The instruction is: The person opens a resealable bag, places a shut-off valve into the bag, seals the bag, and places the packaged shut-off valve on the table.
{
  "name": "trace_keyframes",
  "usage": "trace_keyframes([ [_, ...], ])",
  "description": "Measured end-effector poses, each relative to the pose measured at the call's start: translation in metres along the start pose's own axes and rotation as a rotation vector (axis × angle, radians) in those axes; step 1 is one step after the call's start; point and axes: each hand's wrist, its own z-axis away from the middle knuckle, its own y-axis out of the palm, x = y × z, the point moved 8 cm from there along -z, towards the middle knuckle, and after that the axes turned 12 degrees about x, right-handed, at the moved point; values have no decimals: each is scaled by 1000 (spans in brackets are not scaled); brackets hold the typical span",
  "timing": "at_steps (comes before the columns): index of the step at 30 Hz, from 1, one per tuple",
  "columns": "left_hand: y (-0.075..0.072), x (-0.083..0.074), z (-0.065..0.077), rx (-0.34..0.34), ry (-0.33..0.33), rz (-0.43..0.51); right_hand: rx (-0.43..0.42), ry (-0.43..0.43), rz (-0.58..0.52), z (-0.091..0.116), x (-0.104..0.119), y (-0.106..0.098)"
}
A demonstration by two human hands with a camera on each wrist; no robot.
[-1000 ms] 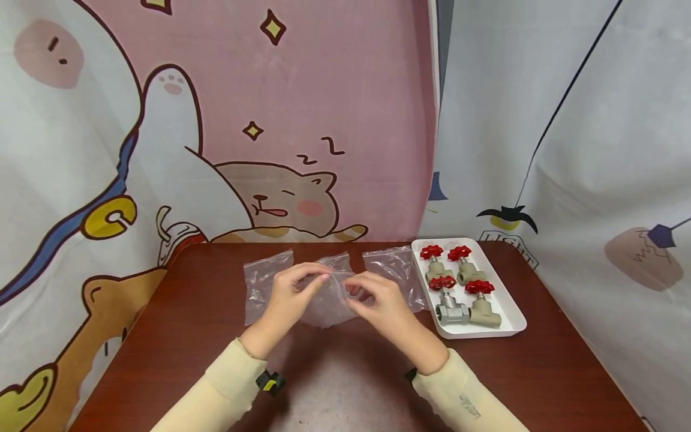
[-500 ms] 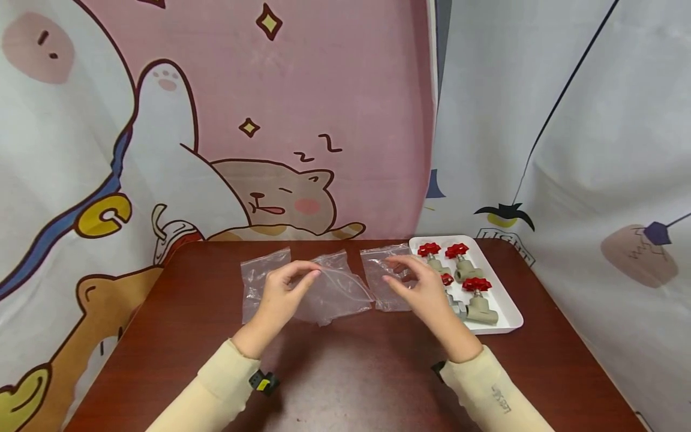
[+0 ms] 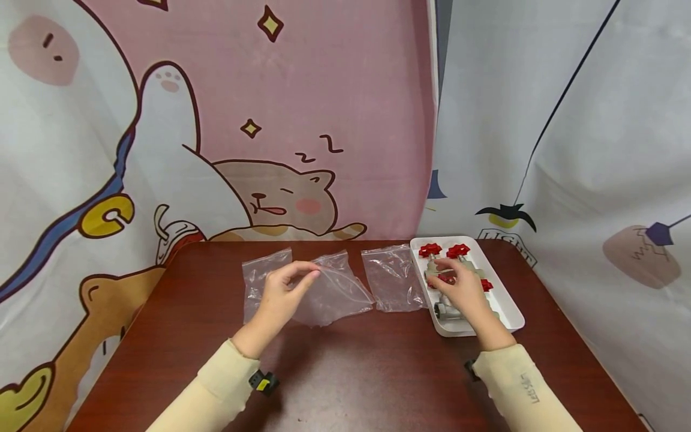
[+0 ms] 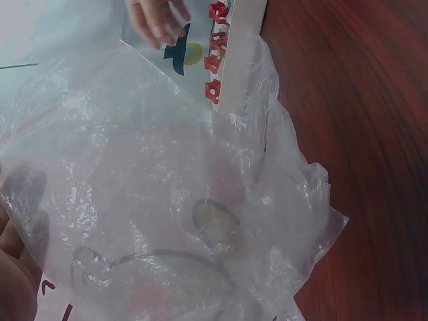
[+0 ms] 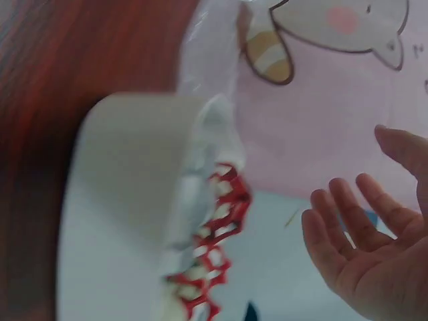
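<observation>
Over the table, my left hand pinched a zip-lock bag; my empty, spread right hand, seemingly fetching, needed to grasp a valve.

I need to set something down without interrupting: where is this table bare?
There is bare table between the two sleeves; left of the left clear bag; and right of the white tray, towards the table's right edge. Crowded farther back: left hand pinching the middle bag, right bag beside the tray, right hand over its valves.
</observation>
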Motion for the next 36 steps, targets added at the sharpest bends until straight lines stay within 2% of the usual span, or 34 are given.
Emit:
trace_keyframes([
  [7, -1, 2, 0, -11, 8, 19, 55, 188, 45, 5, -42, -4],
  [11, -1, 0, 0, -13, -7, 5, 115, 285, 22, 8, -61, -1],
  [16, -5, -21, -2, -21, 12, -34, 184, 374, -79, 8, -80, 6],
  [19, -7, -34, -2, -17, 18, -51, 236, 392, -165, 6, -88, 11],
  [23, -8, -34, -2, -13, 7, -45, 317, 412, -302, 1, -95, 19],
  [24, -8, -33, -2, -11, 3, -39, 339, 420, -330, -1, -96, 21],
  [27, -5, -17, 0, -6, -6, -21, 411, 432, -375, -5, -98, 26],
  [31, -4, -13, 0, 5, -5, -9, 481, 451, -381, -7, -100, 29],
  [34, -5, -28, -2, 6, 3, -15, 510, 469, -349, -8, -100, 30],
  [36, -6, -29, -2, 5, -4, -15, 523, 483, -292, -9, -100, 30],
])
